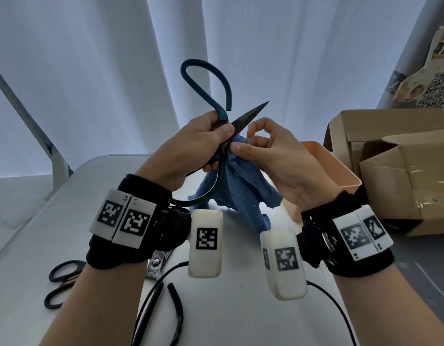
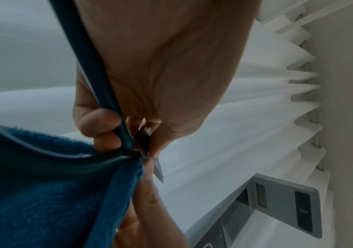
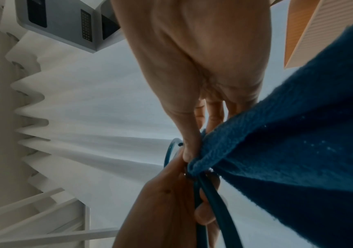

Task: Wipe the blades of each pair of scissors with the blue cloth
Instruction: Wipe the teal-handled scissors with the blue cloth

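Observation:
My left hand [image 1: 211, 143] grips a large pair of scissors with teal looped handles [image 1: 203, 78] near the pivot, raised above the table. One dark blade [image 1: 250, 114] points up and to the right. My right hand [image 1: 243, 143] pinches the blue cloth [image 1: 238, 186] against the blades by the pivot; the rest of the cloth hangs down. In the left wrist view the teal handle [image 2: 99, 80] runs through my curled fingers beside the cloth [image 2: 44, 184]. In the right wrist view the cloth [image 3: 288, 151] bunches at my fingertips.
Two more pairs of scissors lie on the white table [image 1: 228, 308]: a black-handled pair [image 1: 63, 278] at the near left and a dark-handled pair [image 1: 161, 290] under my left wrist. A peach bin [image 1: 340, 176] and cardboard boxes [image 1: 400, 171] stand at the right. White curtains hang behind.

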